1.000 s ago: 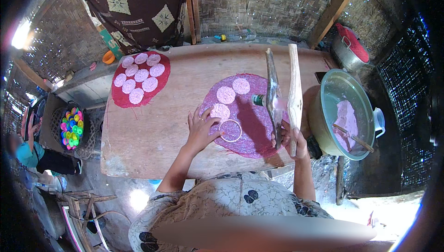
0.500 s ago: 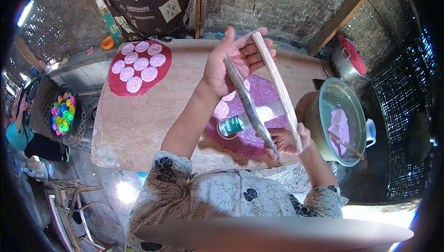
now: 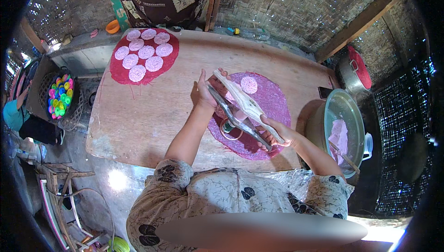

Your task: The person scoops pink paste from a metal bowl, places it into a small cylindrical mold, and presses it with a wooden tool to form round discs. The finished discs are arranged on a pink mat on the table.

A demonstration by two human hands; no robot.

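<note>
My left hand (image 3: 204, 95) and my right hand (image 3: 282, 130) grip opposite ends of a two-bar wooden press. Its upper bar (image 3: 245, 100) is pale wood; the lower bar (image 3: 234, 119) is dark and worn. Between the bars shows part of a cylinder, with a ring-like rim (image 3: 231, 136) at its near end. The press is held above a round purple mat (image 3: 273, 95). On that mat lies a lacy pink disc (image 3: 249, 85), with another partly hidden by the press. My fingers are wrapped around the bars.
A red mat (image 3: 164, 62) with several pink discs lies at the table's far left. At right stands a large basin (image 3: 314, 121) holding pink dough (image 3: 339, 136) and a stick. A dark phone (image 3: 325, 93) lies beside it. A lidded pot (image 3: 348, 77) stands behind. Colourful cups (image 3: 60, 95) fill a basket at left.
The press has come down toward the purple mat, and its bars have drawn closer together. My left hand has lowered and closed around the bars; it was more open before.
</note>
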